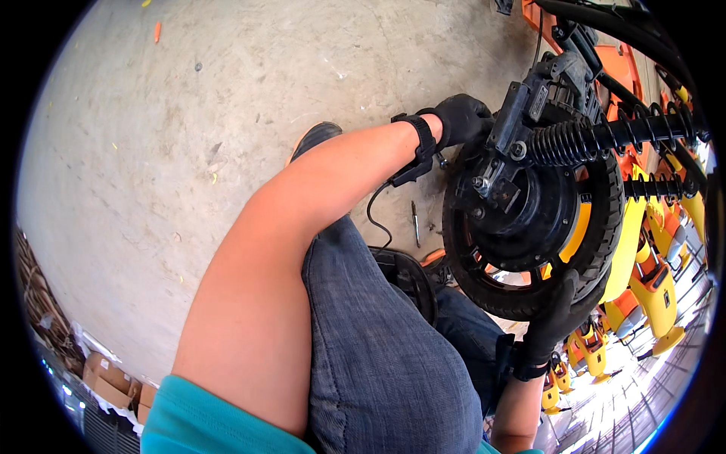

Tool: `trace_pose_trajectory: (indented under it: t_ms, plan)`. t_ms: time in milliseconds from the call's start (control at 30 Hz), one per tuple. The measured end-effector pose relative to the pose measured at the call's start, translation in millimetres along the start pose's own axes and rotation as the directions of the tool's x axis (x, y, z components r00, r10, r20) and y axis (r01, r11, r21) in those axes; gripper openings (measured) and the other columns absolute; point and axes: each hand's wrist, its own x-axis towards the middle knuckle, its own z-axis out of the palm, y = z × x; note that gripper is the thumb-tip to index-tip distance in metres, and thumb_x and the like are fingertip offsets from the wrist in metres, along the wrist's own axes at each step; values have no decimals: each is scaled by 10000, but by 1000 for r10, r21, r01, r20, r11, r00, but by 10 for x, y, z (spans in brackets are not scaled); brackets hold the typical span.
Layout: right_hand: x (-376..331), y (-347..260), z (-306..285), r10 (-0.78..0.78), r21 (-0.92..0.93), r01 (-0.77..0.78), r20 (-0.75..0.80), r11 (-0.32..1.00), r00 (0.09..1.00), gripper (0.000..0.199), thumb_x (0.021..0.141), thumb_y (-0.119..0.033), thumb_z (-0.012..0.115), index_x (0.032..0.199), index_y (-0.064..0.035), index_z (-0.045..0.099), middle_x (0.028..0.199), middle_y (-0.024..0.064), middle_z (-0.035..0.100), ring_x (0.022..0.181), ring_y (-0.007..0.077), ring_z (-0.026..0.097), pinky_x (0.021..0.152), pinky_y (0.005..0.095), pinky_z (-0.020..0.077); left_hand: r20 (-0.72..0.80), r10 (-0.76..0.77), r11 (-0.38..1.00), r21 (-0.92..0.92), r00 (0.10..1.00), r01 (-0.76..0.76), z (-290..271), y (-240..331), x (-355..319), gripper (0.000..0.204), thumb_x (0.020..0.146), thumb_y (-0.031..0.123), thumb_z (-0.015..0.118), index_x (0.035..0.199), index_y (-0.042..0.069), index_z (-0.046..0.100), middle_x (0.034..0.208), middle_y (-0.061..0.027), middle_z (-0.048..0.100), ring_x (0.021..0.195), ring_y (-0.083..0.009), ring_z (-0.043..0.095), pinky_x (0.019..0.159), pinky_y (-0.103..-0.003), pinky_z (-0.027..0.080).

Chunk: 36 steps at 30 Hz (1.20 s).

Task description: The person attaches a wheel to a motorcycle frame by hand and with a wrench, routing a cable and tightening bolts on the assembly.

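Note:
A black wheel with a knobby tyre (607, 216) and a large round hub (541, 223) stands at the right, fixed to a black swingarm (508, 113). My left hand (463, 121), in a black glove, is closed at the swingarm's near left side, beside the top of the wheel; whatever its fingers hold is hidden. Below, my right hand (558, 321), also gloved in black, grips the tyre's lower edge with the thumb along the sidewall. A bolt end with a nut (481, 184) shows on the axle bracket.
A black coil shock absorber (582, 141) runs right from the swingarm. On the concrete floor (189, 151) lies a slim metal tool (415, 223) near my shoe. Yellow vehicle parts (656, 295) stand in rows at the right. Cardboard boxes (111, 378) are at the lower left.

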Motion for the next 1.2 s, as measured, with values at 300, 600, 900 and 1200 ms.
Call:
trace_pose_trajectory:
  t_ms: [300,600,900,1200]
  plan:
    - [-7,16,-11,3,-38,-3,-8,999,1000,624,873,-212,574,1390,49,343,1352,230,440,1226,304,468,1041,410,354,119,67,992,95,991,-78,-4,-8,110,225,830,194,605,940,28,709,764,-125,692,683,-169,645,676,-323,497]
    - [-8,37,-32,-5,-51,6,10,999,1000,649,873,-256,577,1395,46,337,1357,227,435,1236,311,457,1053,414,332,121,180,965,171,976,-199,65,-5,259,225,759,230,669,906,65,715,857,-182,689,820,-303,674,756,-369,503]
    - [4,-4,-14,-22,-82,22,-2,996,1000,626,871,-242,579,1386,36,357,1351,217,449,1236,308,460,1059,407,326,180,350,786,477,919,-393,82,-46,344,278,724,259,711,890,37,688,869,-219,667,855,-389,637,732,-399,511]
    - [3,-7,3,11,1,-11,16,1000,1000,640,873,-254,588,1391,35,348,1357,205,446,1217,305,479,1044,401,350,164,350,797,466,922,-385,137,-99,384,273,662,214,724,885,57,708,879,-223,664,899,-378,639,768,-407,510]
